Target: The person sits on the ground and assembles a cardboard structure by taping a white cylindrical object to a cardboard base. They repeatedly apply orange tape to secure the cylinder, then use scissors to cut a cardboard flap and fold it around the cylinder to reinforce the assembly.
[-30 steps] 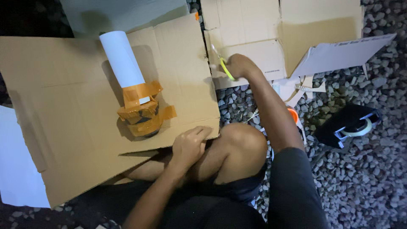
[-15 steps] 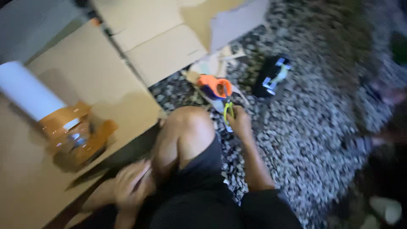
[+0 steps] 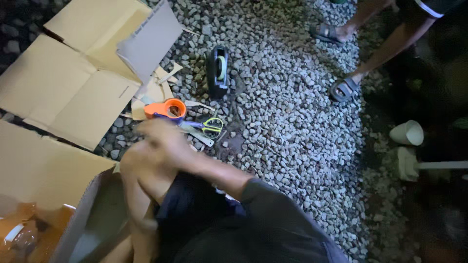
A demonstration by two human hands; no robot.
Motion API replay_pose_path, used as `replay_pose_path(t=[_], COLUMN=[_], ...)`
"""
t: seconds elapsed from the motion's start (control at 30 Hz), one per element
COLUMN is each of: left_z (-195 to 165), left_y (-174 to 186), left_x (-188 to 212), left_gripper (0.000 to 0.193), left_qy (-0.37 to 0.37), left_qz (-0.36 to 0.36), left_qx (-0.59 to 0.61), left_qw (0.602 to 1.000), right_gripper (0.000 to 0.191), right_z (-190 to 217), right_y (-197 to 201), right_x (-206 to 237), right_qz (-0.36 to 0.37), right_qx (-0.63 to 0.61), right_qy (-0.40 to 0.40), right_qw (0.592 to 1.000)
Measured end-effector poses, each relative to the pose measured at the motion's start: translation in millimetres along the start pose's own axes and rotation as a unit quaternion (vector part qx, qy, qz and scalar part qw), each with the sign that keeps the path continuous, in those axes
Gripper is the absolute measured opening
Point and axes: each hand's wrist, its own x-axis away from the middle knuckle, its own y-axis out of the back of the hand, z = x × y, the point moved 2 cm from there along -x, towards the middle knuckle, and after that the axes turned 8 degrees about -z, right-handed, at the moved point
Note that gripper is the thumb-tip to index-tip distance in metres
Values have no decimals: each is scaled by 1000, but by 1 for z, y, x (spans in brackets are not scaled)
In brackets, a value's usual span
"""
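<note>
My right hand [image 3: 161, 136] is blurred and hovers over my bent knee [image 3: 139, 168], just short of an orange tape dispenser [image 3: 168, 108] on the gravel. A pair of scissors with yellow-green handles [image 3: 210, 127] lies on the stones to the right of the hand, apart from it. I cannot make out the fingers or anything in them. My left hand is out of sight. A large cardboard sheet [image 3: 34, 165] lies at my left, with a blurred orange taped object [image 3: 19, 234] at the bottom left corner.
Flattened cardboard boxes [image 3: 73, 83] and cardboard scraps [image 3: 163, 80] lie at the upper left. A black tape dispenser [image 3: 218, 70] stands on the gravel. Another person's sandalled feet [image 3: 343, 90] are at the upper right. A white cup-shaped thing [image 3: 407, 132] and a white pipe [image 3: 438, 165] sit at the right.
My view has swung right, away from the cardboard. My right hand has drawn back from the gravel toward my knee, and the scissors now lie on the stones.
</note>
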Motion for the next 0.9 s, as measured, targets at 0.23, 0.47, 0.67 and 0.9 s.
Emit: replay_pose_path(t=[0.23,0.47,0.67,0.9], left_z=[67,139,142,148], left_y=[266,451,475,486], left_x=[97,143,119,120], left_gripper=[67,78,82,47], left_qy=[148,292,239,365], left_qz=[-433,-475,-332,-480], left_qx=[44,411,516,372], left_qw=[888,722,752,706], right_gripper=[69,77,55,9], right_z=[106,130,146,139], right_y=[-134,-205,-232,-241], right_x=[46,85,78,73], right_qz=[395,301,288,277], right_qx=[-135,-9,61,23], right_qy=[118,257,313,283], right_qw=[901,918,903,918])
